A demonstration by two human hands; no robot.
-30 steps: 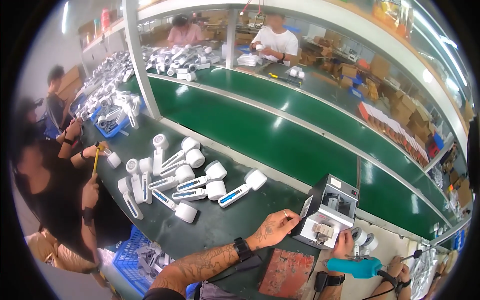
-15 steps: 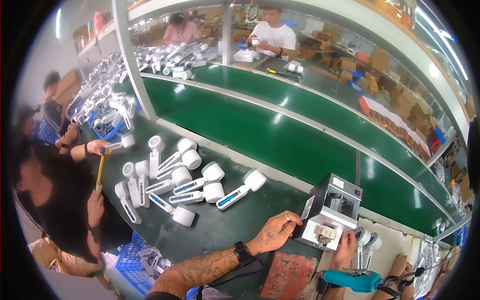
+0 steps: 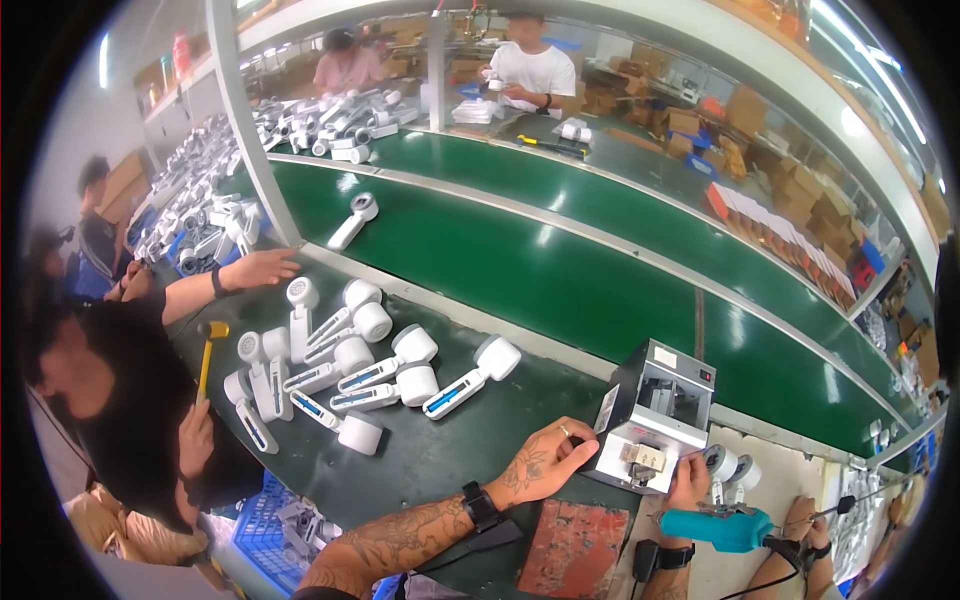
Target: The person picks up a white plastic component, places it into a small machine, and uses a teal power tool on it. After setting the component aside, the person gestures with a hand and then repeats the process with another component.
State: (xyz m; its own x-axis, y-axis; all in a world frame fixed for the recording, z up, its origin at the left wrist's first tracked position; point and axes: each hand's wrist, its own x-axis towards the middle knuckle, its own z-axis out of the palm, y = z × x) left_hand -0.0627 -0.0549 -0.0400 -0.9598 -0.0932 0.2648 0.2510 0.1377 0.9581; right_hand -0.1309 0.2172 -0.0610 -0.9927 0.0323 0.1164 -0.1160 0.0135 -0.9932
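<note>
A black and silver screw feeder [image 3: 655, 418] stands on the dark bench at right of centre. My left hand [image 3: 550, 458] is closed, its thumb and curled fingers against the feeder's lower left side. At the feeder's front right corner is my right hand [image 3: 686, 484], with its fingers bent against the edge and partly hidden. A teal electric screwdriver [image 3: 718, 530] hangs across my right wrist, held by neither hand. Several white round-headed handheld units [image 3: 470, 375], some with blue strips in their handles, lie left of my hands. More white heads [image 3: 730, 466] rest just right of the feeder.
Beyond the bench runs a green conveyor belt [image 3: 500, 270], with one white unit [image 3: 354, 220] on it. At left a co-worker holds a yellow-handled hammer [image 3: 208, 360]. A worn red plate [image 3: 572, 548] lies near me. Another person's arms [image 3: 810, 535] show at far right.
The co-worker at left has let go of a white unit, which now lies on the belt. My hands stay at the feeder; the screwdriver has shifted slightly. The whole view has turned a little.
</note>
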